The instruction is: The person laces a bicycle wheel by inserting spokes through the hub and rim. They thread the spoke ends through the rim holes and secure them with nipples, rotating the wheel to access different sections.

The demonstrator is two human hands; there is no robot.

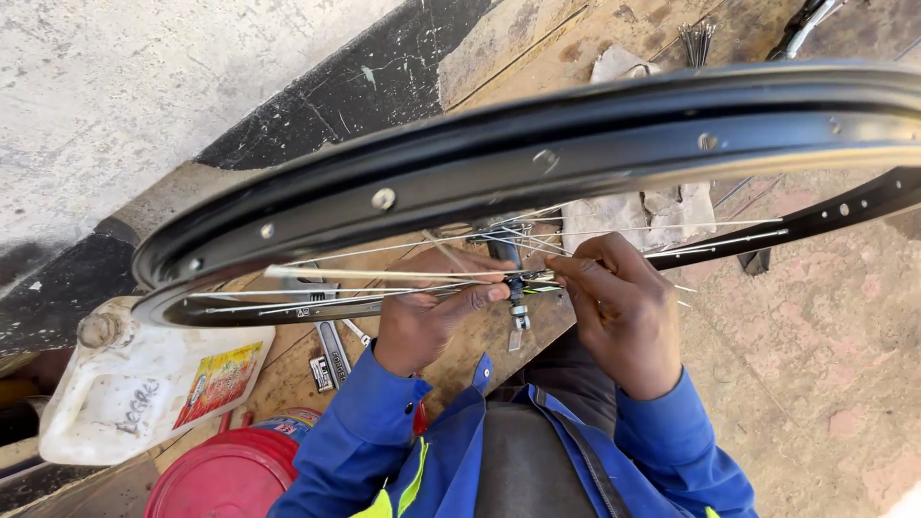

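Evidently lacing: both hands pinch spokes at the hub [518,285] inside the black rim [537,158], left hand [422,317] beside it, right hand [624,307] opposite; seating wants steadiness.

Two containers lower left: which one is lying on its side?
The white plastic jug, cap pointing left, label facing up. The red bucket beside it stands upright, showing its round lid.

**What the view leaves out**

The black wheel rim [537,158] runs off the right edge. Its hub [518,283] sits mostly behind both hands' fingertips, so each grip is unclear. The red lid [225,480] is cut by the bottom edge, the white jug [115,393] by the left.
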